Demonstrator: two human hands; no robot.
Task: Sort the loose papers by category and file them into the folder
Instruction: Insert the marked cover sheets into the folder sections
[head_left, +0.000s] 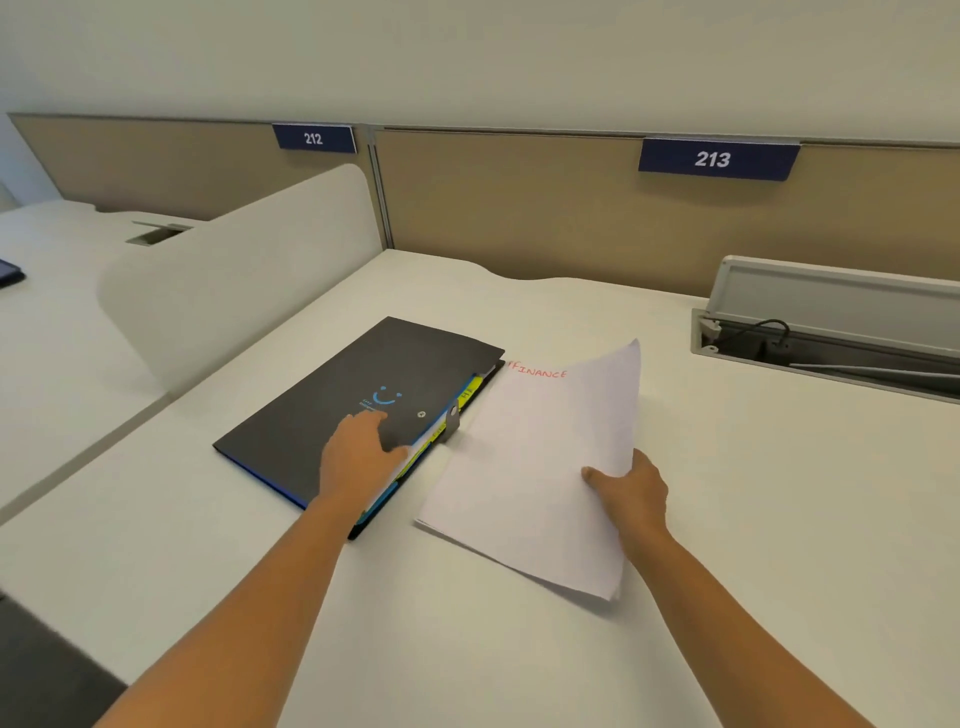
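Loose white paper sheets (540, 467), the top one marked FINANCE, are pinched in the right hand (631, 493). The left hand (358, 452) lies flat on the closed black tabbed folder (363, 395) beside them. Filing looks unstarted.

left hand (358, 457) rests on folder (332, 405) | right hand (631, 493) grips papers (535, 467) beside it
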